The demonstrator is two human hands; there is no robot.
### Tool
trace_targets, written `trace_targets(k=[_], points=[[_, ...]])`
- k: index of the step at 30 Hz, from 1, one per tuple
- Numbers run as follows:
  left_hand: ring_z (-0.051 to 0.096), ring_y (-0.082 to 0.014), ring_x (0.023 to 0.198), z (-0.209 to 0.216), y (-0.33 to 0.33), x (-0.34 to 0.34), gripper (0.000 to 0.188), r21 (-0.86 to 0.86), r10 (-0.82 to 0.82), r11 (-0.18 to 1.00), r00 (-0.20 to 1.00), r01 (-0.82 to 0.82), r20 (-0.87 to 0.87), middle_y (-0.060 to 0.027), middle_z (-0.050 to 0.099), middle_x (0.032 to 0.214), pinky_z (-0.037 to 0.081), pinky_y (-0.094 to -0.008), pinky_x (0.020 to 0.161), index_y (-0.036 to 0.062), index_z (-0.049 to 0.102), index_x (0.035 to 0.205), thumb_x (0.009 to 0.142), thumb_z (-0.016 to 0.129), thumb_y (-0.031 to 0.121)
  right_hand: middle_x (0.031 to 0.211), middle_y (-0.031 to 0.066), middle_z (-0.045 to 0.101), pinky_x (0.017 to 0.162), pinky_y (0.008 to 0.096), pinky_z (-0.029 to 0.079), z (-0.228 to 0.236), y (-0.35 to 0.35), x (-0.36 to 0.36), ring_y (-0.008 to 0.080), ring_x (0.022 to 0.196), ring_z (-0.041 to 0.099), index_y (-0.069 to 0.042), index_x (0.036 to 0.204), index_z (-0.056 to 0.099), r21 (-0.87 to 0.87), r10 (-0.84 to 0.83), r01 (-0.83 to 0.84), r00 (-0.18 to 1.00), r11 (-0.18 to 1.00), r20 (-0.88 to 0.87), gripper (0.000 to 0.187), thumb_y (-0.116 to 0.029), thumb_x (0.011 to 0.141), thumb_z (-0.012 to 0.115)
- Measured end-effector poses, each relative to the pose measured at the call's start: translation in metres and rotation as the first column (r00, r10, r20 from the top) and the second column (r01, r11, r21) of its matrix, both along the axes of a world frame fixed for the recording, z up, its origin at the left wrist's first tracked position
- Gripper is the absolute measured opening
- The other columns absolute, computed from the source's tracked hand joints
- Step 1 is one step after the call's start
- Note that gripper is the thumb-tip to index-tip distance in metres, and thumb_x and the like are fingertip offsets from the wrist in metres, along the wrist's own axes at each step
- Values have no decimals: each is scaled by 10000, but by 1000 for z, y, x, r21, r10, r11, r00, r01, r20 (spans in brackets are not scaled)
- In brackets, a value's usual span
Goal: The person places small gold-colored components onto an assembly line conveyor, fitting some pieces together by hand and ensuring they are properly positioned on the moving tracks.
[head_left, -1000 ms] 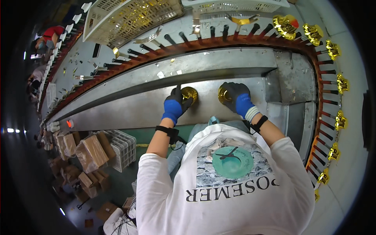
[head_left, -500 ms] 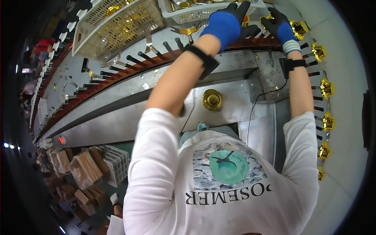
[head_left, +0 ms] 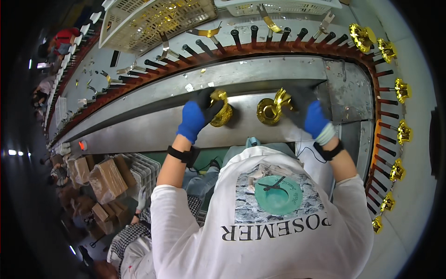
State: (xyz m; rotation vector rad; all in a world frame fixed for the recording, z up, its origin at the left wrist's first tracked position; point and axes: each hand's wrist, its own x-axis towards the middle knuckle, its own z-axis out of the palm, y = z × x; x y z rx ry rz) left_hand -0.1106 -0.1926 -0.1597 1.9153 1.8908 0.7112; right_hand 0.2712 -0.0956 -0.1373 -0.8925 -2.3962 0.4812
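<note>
My left hand (head_left: 197, 117), in a blue and black glove, grips a round shiny gold metal part (head_left: 222, 110) on the grey metal bench (head_left: 153, 132). My right hand (head_left: 310, 115), gloved the same way, holds a second gold piece (head_left: 282, 98) tilted just above a gold ring-shaped part (head_left: 267, 113) that lies on the bench. The two hands are about a hand's width apart. Gloved fingers hide part of each gold piece.
A brown conveyor track with black pegs (head_left: 260, 46) curves around the bench; gold parts (head_left: 402, 132) hang on its right side. White baskets (head_left: 153, 21) of gold pieces stand beyond it. Cardboard boxes (head_left: 108, 179) and another person (head_left: 127, 242) are at lower left.
Half a second ago both arms were stretched up to the pegs and baskets. Now both hands are back down on the bench, each holding a gold part.
</note>
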Motion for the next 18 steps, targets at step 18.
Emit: trace_targets(k=[18], points=[[720, -466, 1090, 86, 91, 99, 743, 441, -244, 844, 950, 306, -193, -299, 690, 1325, 593, -509, 895, -14, 584, 1468, 886, 853, 362, 1327, 255, 699, 1068, 500, 518, 76, 151, 78, 451, 1254, 647, -5, 1444, 623, 521, -414, 465, 883, 716, -220, 697, -382, 900, 842]])
